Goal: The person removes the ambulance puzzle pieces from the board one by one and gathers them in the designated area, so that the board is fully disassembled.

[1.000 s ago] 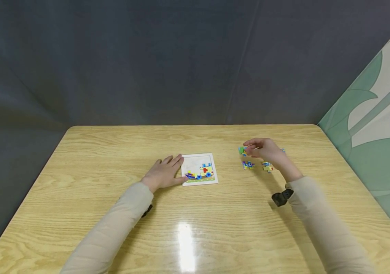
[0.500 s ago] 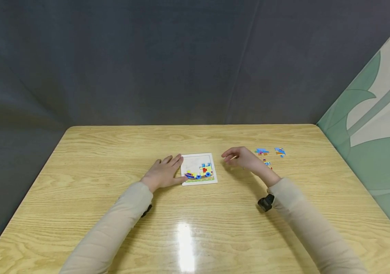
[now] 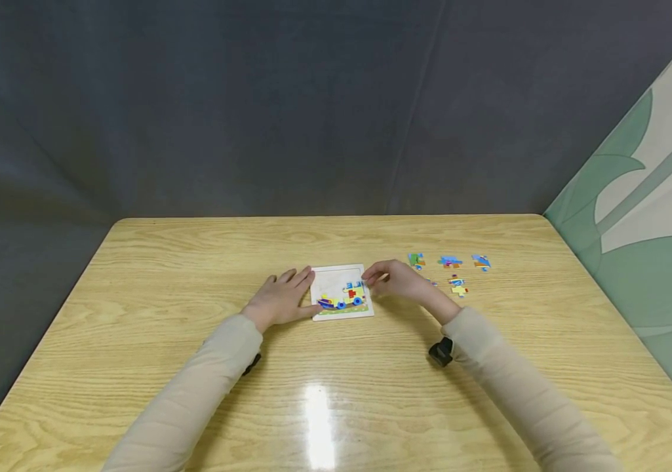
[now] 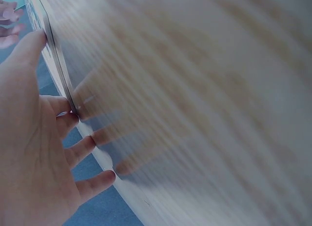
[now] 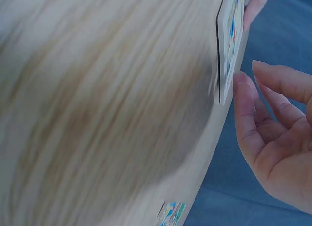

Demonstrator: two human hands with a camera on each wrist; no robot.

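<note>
A square white puzzle board lies on the table, its lower part filled with a yellow, red and blue vehicle picture and its upper part bare white. My left hand is spread flat, fingertips at the board's left edge and thumb on its lower left corner; the left wrist view shows the hand from the palm side. Over the right edge hovers my right hand. In the right wrist view that hand has thumb and forefinger bent loosely and apart, nothing seen between them. Whether it touches the board I cannot tell.
Several loose puzzle pieces lie right of the board: a green one, blue-and-orange ones and a yellow-and-blue one. Another is partly behind my right hand. A dark curtain hangs behind the wooden table.
My right hand has moved left from above the loose pieces to the board's right edge, uncovering pieces. My left hand and the board have stayed in place.
</note>
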